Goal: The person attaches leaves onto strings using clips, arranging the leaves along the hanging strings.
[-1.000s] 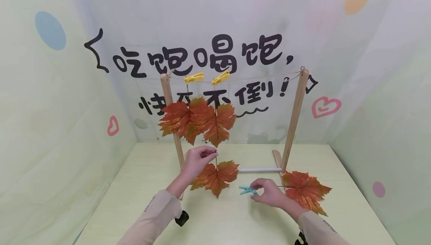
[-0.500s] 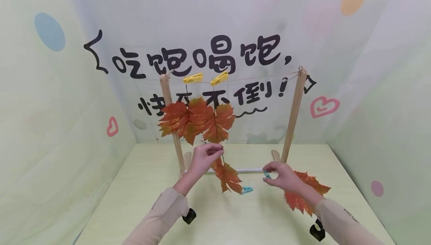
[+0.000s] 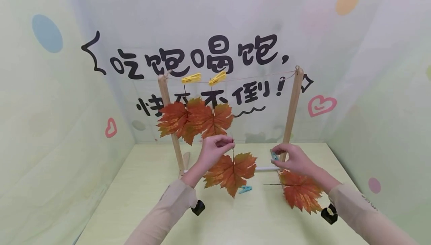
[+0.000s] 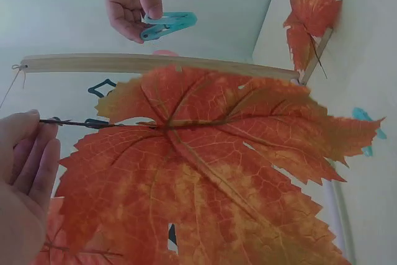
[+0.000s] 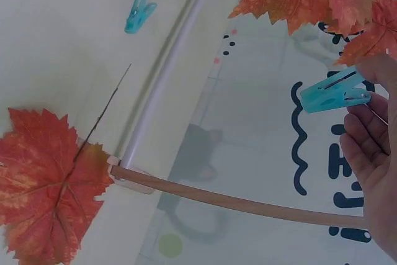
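My left hand (image 3: 215,150) pinches the stem of an orange-red maple leaf (image 3: 233,173), which hangs below the fingers in front of the rack. In the left wrist view this leaf (image 4: 205,153) spreads across most of the picture. My right hand (image 3: 296,159) pinches a light-blue clothespin (image 5: 335,91) between thumb and fingers, near the rack's right post. Two yellow clothespins (image 3: 191,78) on the string hold two leaves (image 3: 213,119) by their stems, side by side toward the left post. Another blue clothespin (image 3: 245,189) lies on the table below the held leaf.
A wooden rack with a left post (image 3: 164,91) and a right post (image 3: 292,106) carries a thin string (image 3: 259,76). A white rod (image 3: 267,168) joins the posts low down. One loose leaf (image 3: 301,192) lies on the table at the right. Printed curtains surround the table (image 3: 134,196).
My left hand has moved right and slightly up with its leaf. My right hand has risen with one blue clothespin, away from the other on the table.
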A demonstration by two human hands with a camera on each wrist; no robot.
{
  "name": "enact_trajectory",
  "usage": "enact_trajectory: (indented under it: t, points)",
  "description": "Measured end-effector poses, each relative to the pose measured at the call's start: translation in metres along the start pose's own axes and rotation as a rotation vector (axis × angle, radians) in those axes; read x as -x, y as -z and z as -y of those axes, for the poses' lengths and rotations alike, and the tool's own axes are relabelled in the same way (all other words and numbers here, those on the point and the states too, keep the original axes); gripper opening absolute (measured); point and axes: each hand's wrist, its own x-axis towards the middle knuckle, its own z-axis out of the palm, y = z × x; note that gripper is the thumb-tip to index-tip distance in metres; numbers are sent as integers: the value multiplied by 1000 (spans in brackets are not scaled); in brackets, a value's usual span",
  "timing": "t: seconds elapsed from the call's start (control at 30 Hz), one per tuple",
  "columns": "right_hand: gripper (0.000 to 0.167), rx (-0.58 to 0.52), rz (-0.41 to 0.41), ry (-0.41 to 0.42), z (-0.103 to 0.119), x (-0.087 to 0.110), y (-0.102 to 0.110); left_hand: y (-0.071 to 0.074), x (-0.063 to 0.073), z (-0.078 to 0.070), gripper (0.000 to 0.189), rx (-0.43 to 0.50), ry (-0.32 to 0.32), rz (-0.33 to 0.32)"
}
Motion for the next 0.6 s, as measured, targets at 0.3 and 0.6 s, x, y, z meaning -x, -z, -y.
enact_trajectory:
  t: [0.3,0.6]
  points:
    - [25,51,-58,106,9,-20,28,-11,-22,-2,17,-3,-16,-33]
    - [29,101,-132,180,15,-40,53,-14,-40,-13,19,6,-27,-63]
